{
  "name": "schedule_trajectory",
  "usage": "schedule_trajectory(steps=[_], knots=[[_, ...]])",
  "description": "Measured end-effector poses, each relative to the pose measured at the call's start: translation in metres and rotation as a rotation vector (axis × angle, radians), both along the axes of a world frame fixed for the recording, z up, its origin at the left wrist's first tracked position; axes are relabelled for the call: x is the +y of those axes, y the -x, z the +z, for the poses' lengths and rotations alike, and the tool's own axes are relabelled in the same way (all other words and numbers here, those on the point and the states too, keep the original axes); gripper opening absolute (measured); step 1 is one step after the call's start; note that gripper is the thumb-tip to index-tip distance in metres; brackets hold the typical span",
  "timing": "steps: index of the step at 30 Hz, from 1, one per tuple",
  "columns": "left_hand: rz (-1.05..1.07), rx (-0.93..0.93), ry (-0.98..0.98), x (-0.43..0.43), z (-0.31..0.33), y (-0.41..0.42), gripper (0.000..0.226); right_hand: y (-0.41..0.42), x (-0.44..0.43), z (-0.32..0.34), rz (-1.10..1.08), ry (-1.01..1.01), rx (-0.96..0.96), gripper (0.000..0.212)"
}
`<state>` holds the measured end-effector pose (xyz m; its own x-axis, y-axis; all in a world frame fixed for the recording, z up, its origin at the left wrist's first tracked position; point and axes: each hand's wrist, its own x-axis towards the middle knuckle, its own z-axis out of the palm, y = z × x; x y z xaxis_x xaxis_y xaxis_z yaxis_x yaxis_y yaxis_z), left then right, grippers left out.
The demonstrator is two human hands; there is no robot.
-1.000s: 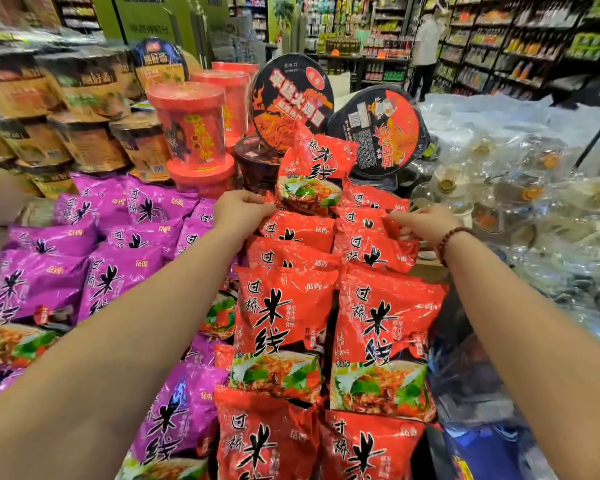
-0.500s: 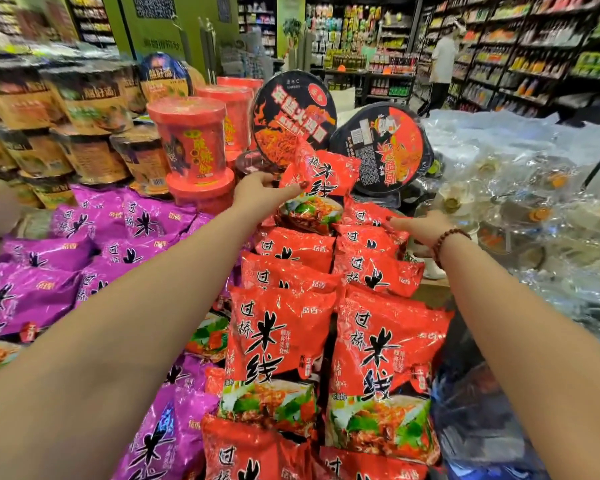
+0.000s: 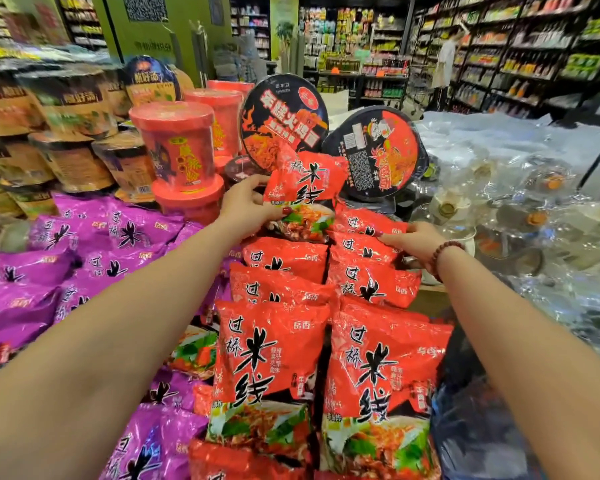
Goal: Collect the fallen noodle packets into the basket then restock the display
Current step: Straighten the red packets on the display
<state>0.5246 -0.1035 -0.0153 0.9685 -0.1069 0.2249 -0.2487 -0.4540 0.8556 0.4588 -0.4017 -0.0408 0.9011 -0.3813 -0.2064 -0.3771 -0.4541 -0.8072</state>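
Restocking looked nearly finished: left hand (image 3: 243, 206) had its grip pinched on the top red noodle packet (image 3: 305, 192), tilted at the stack's peak. Right hand (image 3: 411, 239) lay flat, grasping nothing, on the packets just beside. Better seat it squarely, lest it slide.

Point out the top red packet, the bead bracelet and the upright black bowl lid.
top red packet (image 3: 309, 181): head view, on its upper printed face.
bead bracelet (image 3: 442, 252): head view, on the beads crossing the right wrist.
upright black bowl lid (image 3: 284, 116): head view, on its printed centre.
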Motion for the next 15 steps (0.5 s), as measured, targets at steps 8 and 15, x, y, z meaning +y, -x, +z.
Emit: schedule_trajectory(steps=[8,15], knots=[[-0.155,0.069,0.006,0.031,-0.023,0.002,0.045,-0.008,0.014,-0.001,0.015,0.100,0.022,0.045],[-0.092,-0.048,-0.151,0.033,-0.015,-0.001,0.057,-0.003,0.011,-0.001,-0.057,0.065,-0.123,0.058]])
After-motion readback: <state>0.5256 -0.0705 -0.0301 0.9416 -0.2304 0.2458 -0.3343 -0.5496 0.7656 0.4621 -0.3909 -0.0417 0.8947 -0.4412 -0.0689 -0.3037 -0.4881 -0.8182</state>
